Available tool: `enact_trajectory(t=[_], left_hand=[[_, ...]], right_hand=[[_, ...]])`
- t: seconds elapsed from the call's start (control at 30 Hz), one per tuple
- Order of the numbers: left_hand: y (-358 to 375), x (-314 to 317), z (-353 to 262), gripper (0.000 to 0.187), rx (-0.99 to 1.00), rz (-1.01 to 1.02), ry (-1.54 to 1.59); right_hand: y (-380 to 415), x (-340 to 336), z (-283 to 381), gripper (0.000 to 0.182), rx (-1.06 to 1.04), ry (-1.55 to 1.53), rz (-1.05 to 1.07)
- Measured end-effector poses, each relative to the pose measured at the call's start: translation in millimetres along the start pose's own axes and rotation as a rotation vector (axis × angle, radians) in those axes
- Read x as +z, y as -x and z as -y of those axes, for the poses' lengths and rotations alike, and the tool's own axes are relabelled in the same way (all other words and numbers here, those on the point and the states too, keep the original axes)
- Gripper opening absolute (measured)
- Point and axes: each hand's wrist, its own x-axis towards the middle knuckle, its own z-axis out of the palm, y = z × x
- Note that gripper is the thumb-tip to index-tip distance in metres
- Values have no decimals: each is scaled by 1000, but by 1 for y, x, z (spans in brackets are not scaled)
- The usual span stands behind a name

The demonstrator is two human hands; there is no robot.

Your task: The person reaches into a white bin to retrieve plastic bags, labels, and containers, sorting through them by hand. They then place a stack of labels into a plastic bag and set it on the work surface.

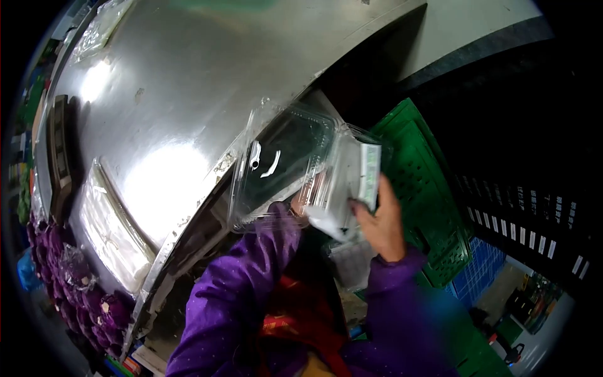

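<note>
A hinged clear plastic container (323,143) hangs in front of me at the steel table's edge, its lid side to the left. My left hand (305,196) is under and behind it, fingers closed on it and partly seen through the plastic. At the right, my right hand (384,225) has its thumb and fingers closed on the container's side, just below a white and green label (369,173). A blurred whitish flap (325,223) juts out between the hands. More clear plastic containers (353,261) sit below.
The steel table (207,69) curves along the left, bearing a pack of clear plastic bags (113,226). Purple cabbages (85,305) fill its lower left side. A green perforated crate (421,188) stands right, near a dark panel with white writing (527,213).
</note>
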Motion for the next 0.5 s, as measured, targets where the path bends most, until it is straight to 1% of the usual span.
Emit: enact_trajectory(t=[0.03,0.07,0.13,0.17,0.2,0.27,0.3,0.33,0.37,0.4,0.43,0.47,0.5], left_hand=[[1,2,-4,52,-25,47,94],[7,4,-3,50,-66,95,182],[6,26,-6,49,-7,14,-9],[12,39,-8,50,107,-2,-317],[15,54,-14,54,22,39,101],[16,63,-16,55,8,-64,108],[17,66,-17,55,2,-118,110],[18,67,-18,55,-3,-172,111],[19,67,-18,55,-9,-225,114],[20,63,-18,55,-44,-175,244],[20,55,-19,54,-82,-122,373],[18,50,-19,54,-122,-64,503],[18,51,-20,53,-119,-106,419]], right_hand=[[2,-2,-7,49,-23,-44,-67],[3,-6,-10,51,56,-72,-50],[6,-1,-8,53,101,-264,-68],[5,-1,-12,55,6,-90,-67],[4,-1,-14,55,42,-136,-97],[2,0,-18,55,115,-230,-155],[4,-3,-22,51,102,-444,-164],[6,-11,-38,44,267,-759,-159],[4,-25,-48,43,352,-1039,-32],[0,-35,-41,42,437,-1316,100],[2,-36,-33,42,383,-1152,-4],[3,-37,-27,41,347,-1102,-29],[4,-37,-20,41,312,-1050,-55]])
